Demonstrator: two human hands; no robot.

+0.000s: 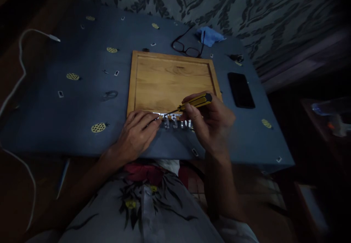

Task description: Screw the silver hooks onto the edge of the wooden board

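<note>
Here, screwdriver in right hand.

Board on tbl, phone R, glasses bhnd.

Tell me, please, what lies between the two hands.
In the head view: the screwdriver's shaft and metal hardware along the near edge of the wooden panel.

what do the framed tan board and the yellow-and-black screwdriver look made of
Framed tan board: apparently wood, smooth, perhaps varnished; grain shows.
Yellow-and-black screwdriver: handle probably smooth plastic, from its two-tone look; shaft likely metal, slim, greyish.
</note>
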